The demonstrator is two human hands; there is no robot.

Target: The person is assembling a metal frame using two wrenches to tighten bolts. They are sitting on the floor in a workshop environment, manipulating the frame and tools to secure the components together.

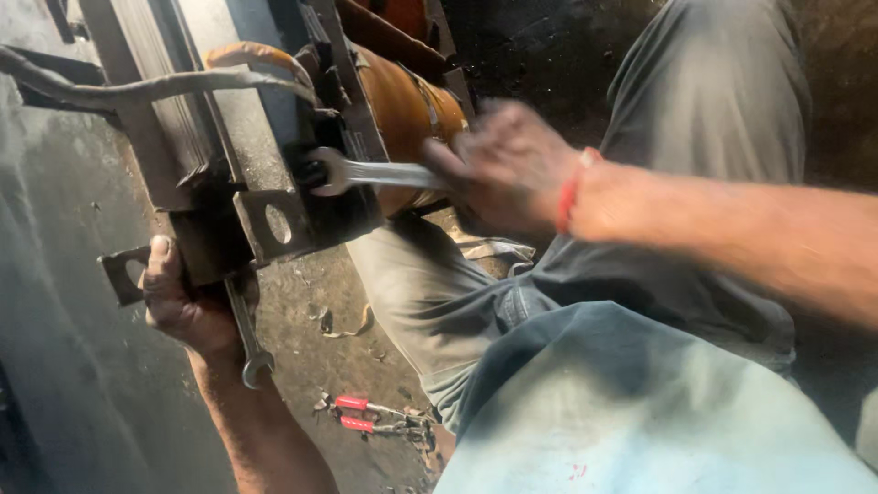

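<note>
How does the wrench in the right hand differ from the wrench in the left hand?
The upper wrench, gripped by the right hand, lies nearly level with its ring end on the metal frame. The lower wrench, held by the left hand, hangs almost straight down, its open end free. The upper one looks brighter. Both are plain steel wrenches.

Both hands, left (187,302) and right (508,169), are clenched, arms outstretched.

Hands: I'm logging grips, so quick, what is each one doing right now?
Left hand: closed, holding a grey metal spanner pointing down.
Right hand: closed on the handle of a silver ring spanner; blurred.
</note>
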